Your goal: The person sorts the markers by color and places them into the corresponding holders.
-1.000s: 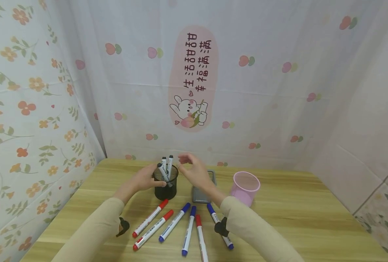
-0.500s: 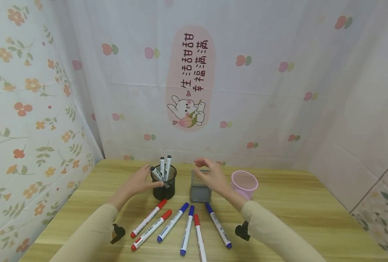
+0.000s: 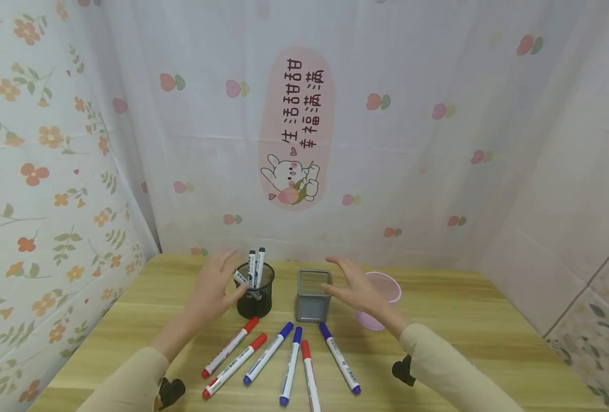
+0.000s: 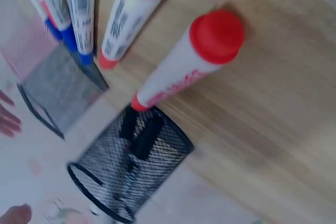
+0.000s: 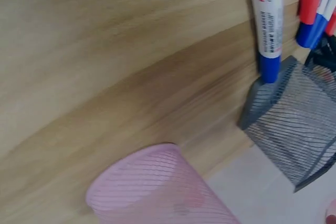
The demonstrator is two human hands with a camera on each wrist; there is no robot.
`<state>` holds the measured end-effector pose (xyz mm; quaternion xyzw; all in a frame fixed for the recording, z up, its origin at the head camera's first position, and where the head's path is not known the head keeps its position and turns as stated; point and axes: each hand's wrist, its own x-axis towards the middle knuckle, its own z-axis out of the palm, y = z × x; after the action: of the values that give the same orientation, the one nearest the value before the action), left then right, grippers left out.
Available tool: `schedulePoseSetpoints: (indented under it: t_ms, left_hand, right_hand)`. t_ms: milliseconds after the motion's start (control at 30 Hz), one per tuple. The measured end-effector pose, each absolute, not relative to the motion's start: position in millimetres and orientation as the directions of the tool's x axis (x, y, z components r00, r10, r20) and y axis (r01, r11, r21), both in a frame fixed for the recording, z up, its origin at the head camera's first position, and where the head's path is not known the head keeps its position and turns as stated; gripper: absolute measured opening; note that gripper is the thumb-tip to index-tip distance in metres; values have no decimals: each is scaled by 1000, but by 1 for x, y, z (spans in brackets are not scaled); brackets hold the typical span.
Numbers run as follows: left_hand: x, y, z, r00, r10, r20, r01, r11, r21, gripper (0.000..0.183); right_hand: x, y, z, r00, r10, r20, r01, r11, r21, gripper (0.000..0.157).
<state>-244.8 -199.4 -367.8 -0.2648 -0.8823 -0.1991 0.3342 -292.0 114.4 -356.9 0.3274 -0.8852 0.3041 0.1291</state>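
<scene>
In the head view my left hand (image 3: 214, 289) is held just left of a round black mesh pen cup (image 3: 255, 302), fingers spread and nothing in them. Its thumb overlaps the cup's near rim; contact cannot be made out there. Black-capped markers (image 3: 260, 268) stand in this cup, one leaning left. My right hand (image 3: 357, 288) hovers between a square grey mesh pen holder (image 3: 313, 306) and a pink mesh cup (image 3: 370, 320), partly hiding the pink one. Its fingers are parted and hold nothing. The left wrist view shows the black cup (image 4: 157, 156) close by.
Red-capped markers (image 3: 234, 366) and blue-capped markers (image 3: 340, 360) lie fanned out on the wooden table (image 3: 438, 355) in front of the holders. A printed curtain (image 3: 412, 171) hangs behind the table, and a floral curtain (image 3: 52, 171) on the left.
My right hand has moved right, from beside the black cup past the grey holder. My left hand has drawn back a little to the left from the black cup, its fingers opening.
</scene>
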Motion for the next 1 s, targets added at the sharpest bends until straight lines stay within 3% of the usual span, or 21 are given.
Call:
schedulePoseSetpoints:
  t_ms: [100, 200, 300, 567, 800, 1000]
  left_hand:
    - [-230, -191, -368, -538, 536, 651, 642, 761, -97, 45]
    - [-213, -180, -373, -523, 699, 488, 682, 687, -251, 41]
    - [-200, -170, -383, -534, 780, 327, 712, 623, -323, 34]
    - [-187, -163, -404, -496, 860, 115, 769, 497, -403, 45]
    - [-185, -161, -411, -447, 889, 98, 783, 442, -439, 38]
    - [-186, -159, -418, -434, 898, 75, 821, 428, -378, 40]
  right_hand:
    - [-294, 118, -362, -771, -509, 383, -637, 620, -459, 67]
    - [-298, 119, -366, -785, -516, 342, -619, 644, -449, 69]
    - [-302, 118, -370, -785, -530, 320, -619, 661, -424, 72]
    - [-310, 113, -374, -786, -551, 281, -618, 683, -390, 73]
    - [-310, 111, -375, -794, -558, 241, -604, 685, -407, 70]
    - [-312, 111, -373, -785, -578, 225, -616, 686, -387, 69]
